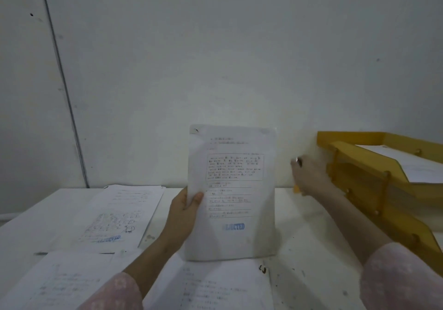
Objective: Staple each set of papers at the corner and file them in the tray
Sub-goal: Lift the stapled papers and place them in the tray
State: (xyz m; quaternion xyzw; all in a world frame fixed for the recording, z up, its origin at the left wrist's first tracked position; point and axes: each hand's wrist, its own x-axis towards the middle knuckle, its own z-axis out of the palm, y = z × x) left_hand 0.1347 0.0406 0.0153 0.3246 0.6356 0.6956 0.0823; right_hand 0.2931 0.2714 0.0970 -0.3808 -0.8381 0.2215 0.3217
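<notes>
White desk (299, 245), loose sheets (119, 214) around. Left hand (184, 211) pinches paper set (235, 190) upright. Right hand (309, 178) blurry by yellow tray (371, 161), grip unclear tbh.

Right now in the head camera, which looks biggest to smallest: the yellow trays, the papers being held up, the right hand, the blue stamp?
1. yellow trays and held papers: about alike; the trays run off the picture, so unsure.
2. right hand.
3. blue stamp.
</notes>
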